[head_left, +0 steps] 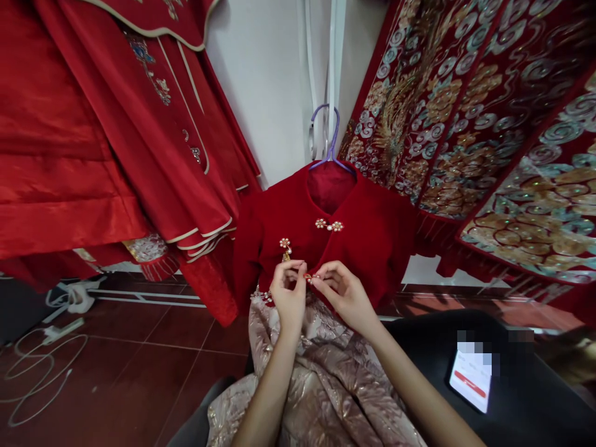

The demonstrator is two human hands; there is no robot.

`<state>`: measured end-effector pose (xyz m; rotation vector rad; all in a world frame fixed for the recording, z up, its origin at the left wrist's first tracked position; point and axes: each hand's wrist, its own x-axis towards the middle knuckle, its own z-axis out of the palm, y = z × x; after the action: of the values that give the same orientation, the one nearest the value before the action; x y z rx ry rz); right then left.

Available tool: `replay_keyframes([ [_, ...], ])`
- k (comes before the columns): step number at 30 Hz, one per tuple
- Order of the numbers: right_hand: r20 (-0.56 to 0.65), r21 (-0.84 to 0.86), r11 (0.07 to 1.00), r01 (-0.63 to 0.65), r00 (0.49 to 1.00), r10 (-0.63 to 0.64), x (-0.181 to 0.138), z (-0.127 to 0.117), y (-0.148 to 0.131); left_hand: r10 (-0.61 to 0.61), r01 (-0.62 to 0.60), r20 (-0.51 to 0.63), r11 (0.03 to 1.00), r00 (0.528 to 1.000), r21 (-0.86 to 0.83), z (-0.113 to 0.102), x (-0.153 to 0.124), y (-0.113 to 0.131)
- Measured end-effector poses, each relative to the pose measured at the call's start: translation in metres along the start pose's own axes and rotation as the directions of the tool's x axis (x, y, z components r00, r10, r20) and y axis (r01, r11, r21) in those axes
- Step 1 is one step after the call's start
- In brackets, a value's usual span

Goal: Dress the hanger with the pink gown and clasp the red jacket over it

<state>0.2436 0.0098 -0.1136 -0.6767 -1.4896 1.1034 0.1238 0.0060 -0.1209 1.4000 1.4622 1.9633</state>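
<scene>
A short red velvet jacket hangs on a purple hanger in front of me, over a pale pink brocade skirt. A pearl clasp near the collar is fastened, and a gold brooch is pinned on the left side. My left hand and my right hand meet at the jacket's front opening below that clasp. Both pinch a second small pearl clasp between fingertips, each hand on its own side of the opening.
Red embroidered garments hang at the left and heavily beaded red panels at the right. A white cable and power strip lie on the dark red tile floor. A phone rests on a black surface at lower right.
</scene>
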Motion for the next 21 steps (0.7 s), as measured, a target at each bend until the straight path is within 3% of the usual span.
replay_keyframes([
  [2, -0.057, -0.014, 1.000, -0.014, 0.998, 0.013, 0.010, 0.002, 0.006, 0.095, -0.085, -0.072, 0.987, 0.993, 0.133, -0.006, 0.006, -0.006],
  [5, -0.112, -0.093, 0.996, 0.013, 0.993, -0.024, 0.028, 0.003, 0.013, 0.157, -0.149, -0.032, 0.972, 0.987, 0.180, -0.011, 0.020, -0.015],
  [11, -0.093, -0.252, 0.957, 0.143, 0.981, -0.171, 0.051, 0.003, 0.021, 0.105, -0.106, 0.065, 0.994, 0.992, 0.003, -0.011, 0.034, -0.023],
  [21, -0.059, -0.315, 0.921, 0.229, 0.964, -0.260, 0.057, 0.012, 0.026, 0.064, -0.063, 0.052, 0.998, 0.997, -0.004, -0.012, 0.035, -0.025],
])
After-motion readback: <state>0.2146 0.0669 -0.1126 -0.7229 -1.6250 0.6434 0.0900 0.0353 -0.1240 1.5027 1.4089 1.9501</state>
